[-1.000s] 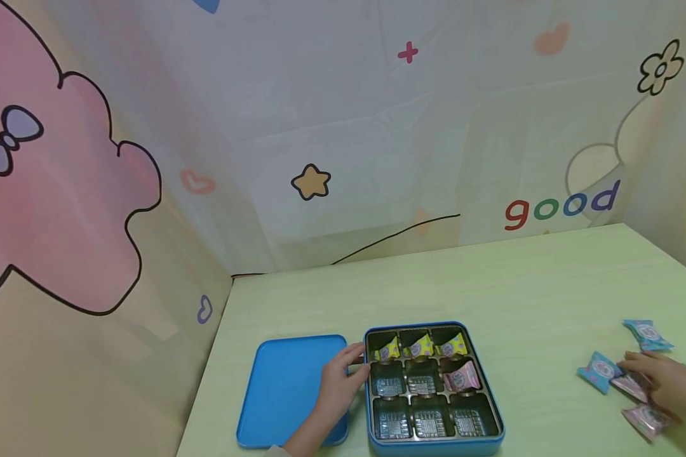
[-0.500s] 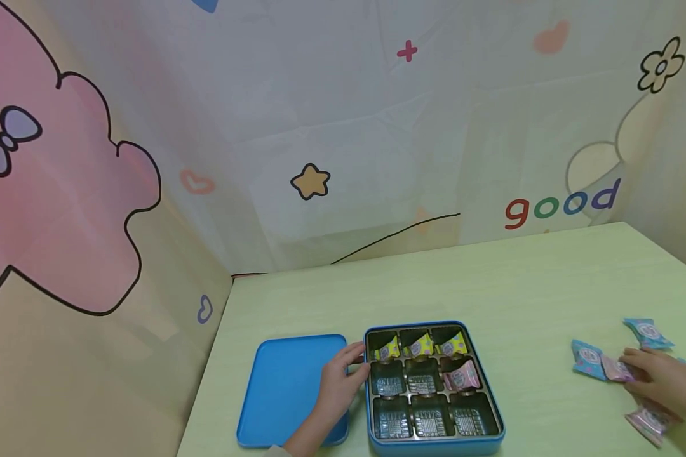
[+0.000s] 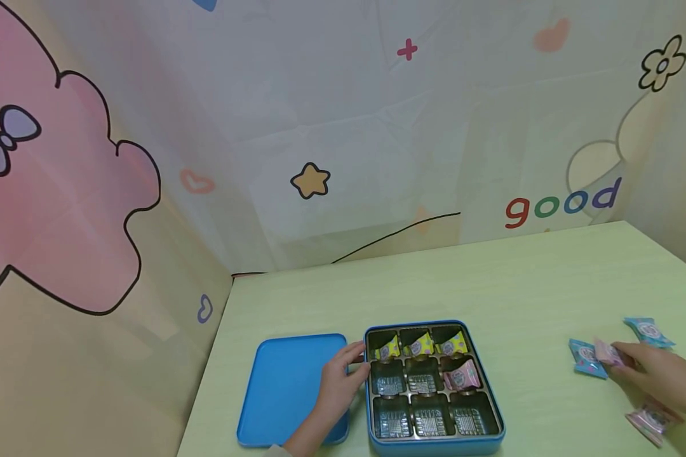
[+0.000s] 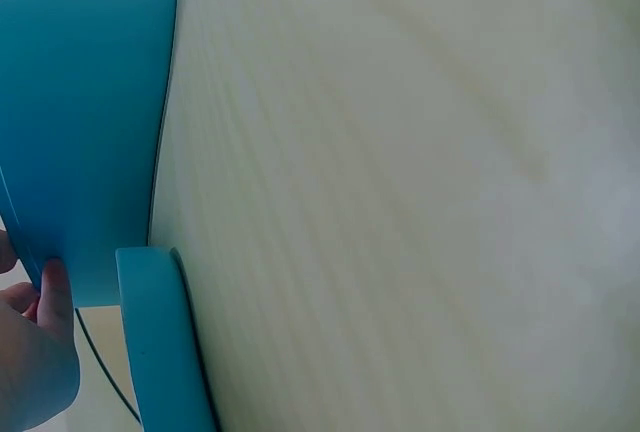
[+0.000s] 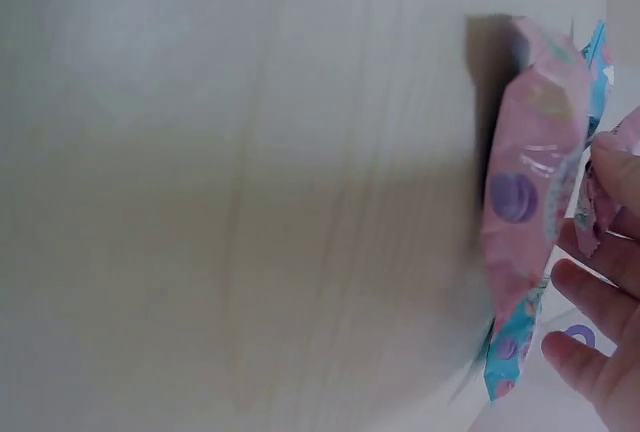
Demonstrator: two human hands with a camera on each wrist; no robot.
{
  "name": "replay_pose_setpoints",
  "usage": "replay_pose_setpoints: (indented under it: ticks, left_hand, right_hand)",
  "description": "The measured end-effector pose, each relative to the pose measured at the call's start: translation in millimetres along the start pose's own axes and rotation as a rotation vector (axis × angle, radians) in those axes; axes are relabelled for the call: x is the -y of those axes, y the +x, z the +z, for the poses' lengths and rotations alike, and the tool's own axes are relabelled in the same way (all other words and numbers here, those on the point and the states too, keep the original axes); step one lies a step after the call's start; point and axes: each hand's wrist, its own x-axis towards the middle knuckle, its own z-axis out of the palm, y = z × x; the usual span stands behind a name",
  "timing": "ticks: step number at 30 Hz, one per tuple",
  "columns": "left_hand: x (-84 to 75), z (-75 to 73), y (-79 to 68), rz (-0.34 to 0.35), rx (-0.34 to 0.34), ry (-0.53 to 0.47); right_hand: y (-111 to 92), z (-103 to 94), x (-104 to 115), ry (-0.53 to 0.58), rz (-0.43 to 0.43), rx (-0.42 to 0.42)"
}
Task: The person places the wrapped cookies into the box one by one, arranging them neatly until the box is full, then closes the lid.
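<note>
On the table stands a blue tin [image 3: 434,448] whose dark insert has square compartments. Its back row holds three yellow-wrapped candies [image 3: 420,346]; a pink-wrapped candy [image 3: 463,378] lies in the middle row's right compartment. My left hand [image 3: 342,379] touches the tin's left wall near the rim, thumb and forefinger spread apart. Off to the right, my right hand [image 3: 660,374] pinches another pink-wrapped candy [image 3: 607,352], raised beside a blue-wrapped candy [image 3: 587,359]. Below this hand, one more pink-wrapped candy [image 5: 530,182] lies close to the right wrist camera.
A blue lid [image 3: 288,387] lies flat left of the tin, partly under my left forearm. Behind my right hand is a second blue-wrapped candy [image 3: 650,332]. A printed cloth [image 3: 377,127] hangs behind the pale green table [image 3: 537,285].
My right hand has taken hold of a pink candy and lifted it slightly. The blue candy beside it has shifted left and turned. My left hand and the tin have stayed in place.
</note>
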Motion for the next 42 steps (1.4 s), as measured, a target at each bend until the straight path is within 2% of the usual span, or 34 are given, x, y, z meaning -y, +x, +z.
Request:
replay_pose_setpoints:
  ticks: [5, 7, 17, 23, 31, 34, 40, 42]
  left_hand:
    - [-19.8, -3.9, -5.4, -0.014, 0.007, -0.007]
    - [-22.5, -4.6, -6.0, -0.007, 0.009, -0.003]
    - [8.1, 1.2, 3.3, 0.005, 0.000, 0.008]
    - [8.8, 1.1, 3.3, 0.015, 0.004, 0.015]
    - [8.6, 1.0, 3.0, 0.017, 0.012, 0.008]
    - [2.5, -0.1, 0.9, 0.009, 0.011, -0.003]
    - [-25.5, -4.6, -7.1, 0.001, 0.009, -0.002]
    - [-30.4, -5.2, -8.4, 0.002, 0.005, 0.012]
  right_hand:
    - [-0.1, -0.9, 4.8, 0.032, -0.014, -0.040]
    - [1.3, -2.2, 5.7, 0.023, -0.014, -0.051]
    - [7.6, -1.0, 6.5, -0.027, -0.086, -0.167]
    - [13.4, -0.2, 8.8, -0.046, -0.096, -0.181]
    - [14.7, -2.5, 16.4, -0.076, -0.212, -0.256]
    - [16.1, -2.9, 19.0, -0.061, -0.245, -0.285]
    - [20.1, -5.7, 27.9, -0.034, -0.270, -0.320]
    - [21.2, -7.3, 32.1, -0.029, -0.283, -0.333]
